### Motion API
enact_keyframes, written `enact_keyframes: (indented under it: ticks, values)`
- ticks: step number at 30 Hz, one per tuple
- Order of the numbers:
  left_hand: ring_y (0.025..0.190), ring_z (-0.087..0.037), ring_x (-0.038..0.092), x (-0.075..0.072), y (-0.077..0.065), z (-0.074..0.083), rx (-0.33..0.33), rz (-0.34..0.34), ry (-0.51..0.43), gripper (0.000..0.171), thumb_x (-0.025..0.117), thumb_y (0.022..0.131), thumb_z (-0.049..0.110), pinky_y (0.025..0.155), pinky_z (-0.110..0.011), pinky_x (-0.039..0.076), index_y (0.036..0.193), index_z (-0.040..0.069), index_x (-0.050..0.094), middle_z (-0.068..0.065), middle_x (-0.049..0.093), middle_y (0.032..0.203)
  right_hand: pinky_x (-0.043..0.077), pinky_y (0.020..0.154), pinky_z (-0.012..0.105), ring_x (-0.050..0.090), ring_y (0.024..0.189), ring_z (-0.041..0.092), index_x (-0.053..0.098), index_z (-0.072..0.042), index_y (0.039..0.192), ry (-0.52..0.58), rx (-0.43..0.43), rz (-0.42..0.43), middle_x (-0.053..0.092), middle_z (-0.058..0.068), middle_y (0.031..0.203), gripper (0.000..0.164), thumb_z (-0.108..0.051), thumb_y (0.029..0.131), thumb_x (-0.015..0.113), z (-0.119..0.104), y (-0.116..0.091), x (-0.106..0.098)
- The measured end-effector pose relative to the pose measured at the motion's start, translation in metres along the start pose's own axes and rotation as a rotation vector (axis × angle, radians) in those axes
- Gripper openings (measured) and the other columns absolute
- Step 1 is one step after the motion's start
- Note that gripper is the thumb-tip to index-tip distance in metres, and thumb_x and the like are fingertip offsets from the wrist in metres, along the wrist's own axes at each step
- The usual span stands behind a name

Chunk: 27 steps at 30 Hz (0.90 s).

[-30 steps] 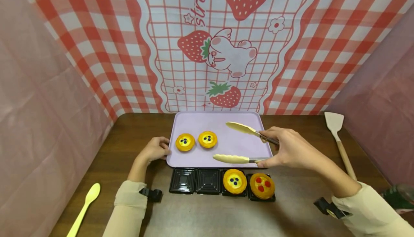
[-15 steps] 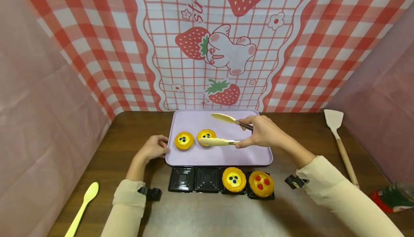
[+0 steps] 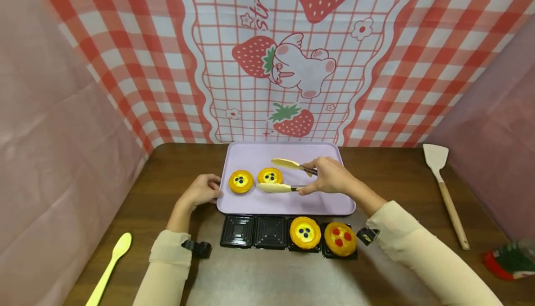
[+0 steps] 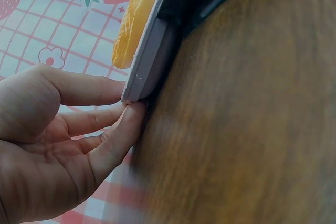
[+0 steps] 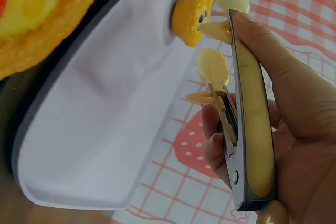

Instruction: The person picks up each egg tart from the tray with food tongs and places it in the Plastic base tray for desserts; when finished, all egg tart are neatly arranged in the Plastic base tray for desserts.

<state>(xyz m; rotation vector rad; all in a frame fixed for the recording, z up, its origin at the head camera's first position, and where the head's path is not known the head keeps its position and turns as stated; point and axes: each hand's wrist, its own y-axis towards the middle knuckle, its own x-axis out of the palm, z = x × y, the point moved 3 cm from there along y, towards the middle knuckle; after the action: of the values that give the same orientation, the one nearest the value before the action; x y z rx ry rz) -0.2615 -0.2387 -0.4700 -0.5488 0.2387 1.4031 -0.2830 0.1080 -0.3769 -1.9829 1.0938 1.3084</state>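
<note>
My left hand [image 3: 199, 191] pinches the left rim of a lilac tray [image 3: 246, 155]; in the left wrist view the thumb and fingers meet around that edge. My right hand [image 3: 332, 176] holds tongs with cream tips [image 3: 273, 188], spread apart above the tray. Two egg tarts with blueberries lie on it: a left tart [image 3: 241, 181] and a right tart [image 3: 270, 174]. The tongs' lower tip overlaps the front of the right tart in the head view, and the upper tip hovers behind it. Contact with the tart cannot be made out.
Black square holders [image 3: 237, 231] stand in a row before the tray. The right two carry a blueberry tart [image 3: 305, 233] and a red-topped tart [image 3: 340, 239]. A yellow spoon [image 3: 110, 269] lies left; a spatula [image 3: 445, 194] and a red-green jar [image 3: 507, 259] are at right.
My right hand has brought the tongs leftward from the tray's right side to the right tart, and their tips have drawn closer together. The left hand keeps its place at the rim.
</note>
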Motion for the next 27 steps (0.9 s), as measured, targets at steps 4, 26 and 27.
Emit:
enact_keyframes:
  ticks: [4,26,27]
  values:
    - [0.066,-0.019,0.057,-0.001,0.0,0.001,-0.002,0.001,0.002,0.043,0.066,0.078,-0.002,0.06,-0.033,0.058,0.117,-0.01,0.051,-0.015,0.056,0.083,0.031,0.052,0.025,0.036,0.058,0.012,0.065,-0.005,0.119,0.009,0.007,-0.004,0.07,0.007,0.103,0.083,-0.057,0.057,0.082,0.004,0.003,0.005]
    - [0.065,-0.019,0.057,0.0,-0.001,0.001,0.028,0.001,0.002,0.043,0.065,0.076,-0.003,0.058,-0.032,0.057,0.116,-0.011,0.052,-0.016,0.057,0.081,0.03,0.05,0.024,0.038,0.056,0.012,0.068,-0.01,0.115,0.007,0.043,-0.022,0.071,0.007,0.101,0.071,-0.052,0.06,0.083,0.007,0.009,0.016]
    - [0.065,-0.019,0.057,0.0,-0.001,0.001,0.029,0.001,0.001,0.043,0.065,0.076,-0.003,0.058,-0.032,0.057,0.116,-0.011,0.052,-0.016,0.057,0.081,0.03,0.049,0.024,0.037,0.056,0.012,0.068,-0.01,0.115,0.008,0.042,-0.021,0.071,0.007,0.1,0.071,-0.052,0.06,0.083,0.007,0.009,0.016]
